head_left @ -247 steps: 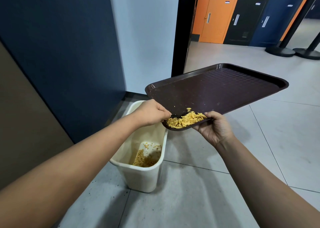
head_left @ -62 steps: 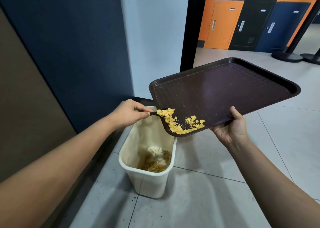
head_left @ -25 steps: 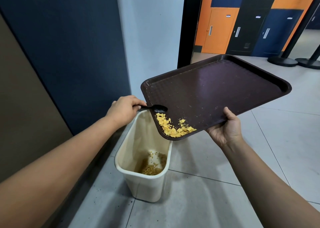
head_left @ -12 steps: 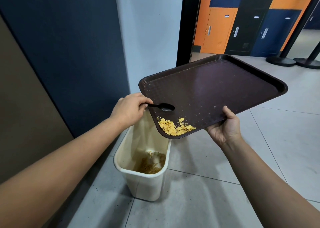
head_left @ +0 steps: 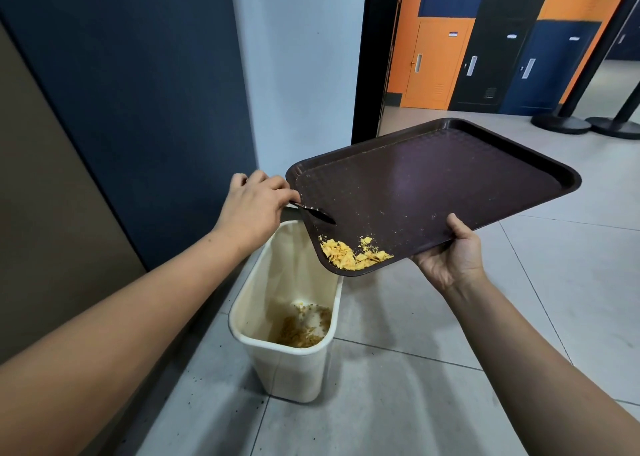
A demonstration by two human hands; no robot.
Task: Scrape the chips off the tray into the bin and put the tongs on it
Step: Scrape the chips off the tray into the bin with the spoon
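Chips (head_left: 353, 255), yellow and broken, lie heaped in the lowest corner of a dark brown plastic tray (head_left: 450, 185), the corner that juts over the open mouth of a cream plastic bin (head_left: 294, 369). The tray is tilted, its far corner high and its chip corner low.

The right hand (head_left: 450, 258) holds the tray from beneath at its near long edge, thumb curled up over the rim and the fingers hidden under the tray. The chip heap sits just to the left of this hand, along the same edge.

The left hand (head_left: 254, 209) is beside the tray's left short edge, fingers curled and pinching the handle of the black tongs (head_left: 317, 213). Whether the tool has one arm or two cannot be told from this view; only a slim dark tip shows. That tip reaches to the right of the hand, across the rim, and lies on the tray's floor just above the chip heap, apart from it.

Below the left hand and its wrist stands the bin on the grey tiled floor (head_left: 415, 403), with a layer of brownish-yellow crumbs on its bottom. Beyond the right hand, past a doorway, stand orange, black and blue lockers (head_left: 467, 57).
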